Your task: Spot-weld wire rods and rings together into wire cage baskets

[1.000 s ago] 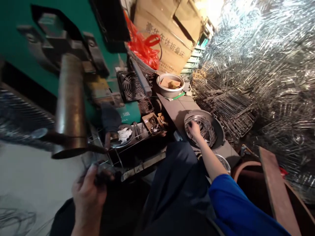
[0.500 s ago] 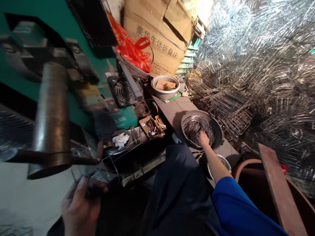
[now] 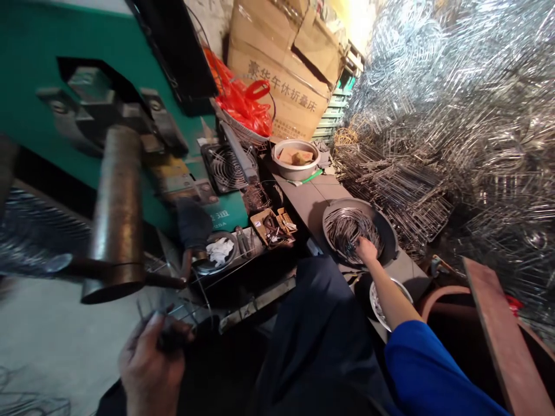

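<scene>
My left hand point(image 3: 154, 352), at the lower left, has its fingers closed around a dark object that is too dim to make out. Thin wires of a frame show just beyond it. My right hand point(image 3: 366, 250) reaches into a wide grey basin point(image 3: 390, 234) full of bent metal wire pieces point(image 3: 347, 228). Its fingers are pressed together on the wires at the basin's near side, and the fingertips are too small to show exactly what they grip. A smaller white bowl point(image 3: 376, 300) is partly hidden under my right forearm.
A green machine point(image 3: 34, 69) with a metal cylinder point(image 3: 119, 214) and crossbar stands at the left. Tool boxes point(image 3: 264, 228), a bowl with cardboard point(image 3: 295, 170) and a carton point(image 3: 277, 75) lie ahead. Wire heaps point(image 3: 455, 115) and a brown tub point(image 3: 437, 297) under a plank point(image 3: 503, 329) are at the right.
The view has shifted, so most things appear slightly farther right. My right hand stays in the basin among the wires, and my left hand keeps its closed pose.
</scene>
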`<action>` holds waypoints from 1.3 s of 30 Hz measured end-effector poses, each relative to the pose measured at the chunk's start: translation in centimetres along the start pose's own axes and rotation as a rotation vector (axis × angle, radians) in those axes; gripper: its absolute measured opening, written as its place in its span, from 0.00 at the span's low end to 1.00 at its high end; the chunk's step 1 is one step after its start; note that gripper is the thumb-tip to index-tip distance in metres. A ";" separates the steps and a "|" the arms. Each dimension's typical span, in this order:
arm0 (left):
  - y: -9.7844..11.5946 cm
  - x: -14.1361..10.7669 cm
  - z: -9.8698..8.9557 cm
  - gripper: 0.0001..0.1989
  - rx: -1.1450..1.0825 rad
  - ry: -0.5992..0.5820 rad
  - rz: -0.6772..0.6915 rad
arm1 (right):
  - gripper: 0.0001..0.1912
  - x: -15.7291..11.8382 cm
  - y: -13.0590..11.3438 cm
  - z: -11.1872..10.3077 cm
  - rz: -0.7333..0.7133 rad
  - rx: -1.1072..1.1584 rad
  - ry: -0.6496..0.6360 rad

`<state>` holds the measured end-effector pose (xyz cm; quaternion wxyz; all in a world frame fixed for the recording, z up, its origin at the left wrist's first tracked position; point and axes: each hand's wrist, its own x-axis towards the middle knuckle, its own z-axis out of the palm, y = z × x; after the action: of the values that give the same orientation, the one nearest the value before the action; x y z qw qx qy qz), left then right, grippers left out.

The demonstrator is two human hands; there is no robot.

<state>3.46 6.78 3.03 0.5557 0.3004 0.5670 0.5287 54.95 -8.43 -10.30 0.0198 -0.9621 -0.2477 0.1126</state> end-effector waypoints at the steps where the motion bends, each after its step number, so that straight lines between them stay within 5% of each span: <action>1: 0.0 -0.3 -0.2 0.08 0.010 -0.004 0.000 | 0.17 0.1 -0.1 -0.4 0.010 0.029 0.016; 7: 0.3 -2.9 -1.9 0.05 0.043 -0.007 0.012 | 0.24 0.9 -0.9 -6.2 0.041 0.215 0.195; 11: 0.3 -4.1 -2.9 0.07 0.052 0.003 0.003 | 0.22 -0.5 -1.4 -11.2 -0.065 0.343 0.292; 16: -0.6 -4.3 -3.3 0.12 0.014 -0.046 -0.010 | 0.26 -5.9 -6.4 -14.6 -0.457 1.118 0.251; 18: -1.1 -4.4 -3.3 0.14 -0.001 -0.077 0.001 | 0.25 -8.3 -10.0 -14.7 -0.575 1.311 0.117; 21: -1.8 -5.1 -3.3 0.16 -0.025 -0.114 0.024 | 0.24 -11.2 -15.5 -14.0 -0.644 1.309 -0.079; 27: -2.6 -5.5 -4.7 0.19 -0.076 -0.131 0.022 | 0.27 -16.2 -23.3 -10.4 -0.907 1.077 -0.169; 33: -3.4 -5.2 -6.1 0.20 -0.115 -0.162 -0.020 | 0.28 -21.4 -26.5 -7.6 -1.082 0.966 -0.217; 39: -3.6 -5.1 -6.1 0.19 -0.123 -0.180 -0.018 | 0.26 -22.5 -27.7 -6.3 -1.127 0.927 -0.239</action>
<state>-0.39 -0.52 0.15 0.6266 0.3068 0.4839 0.5283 24.11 5.10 3.09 0.4520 -0.5631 -0.6315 0.2826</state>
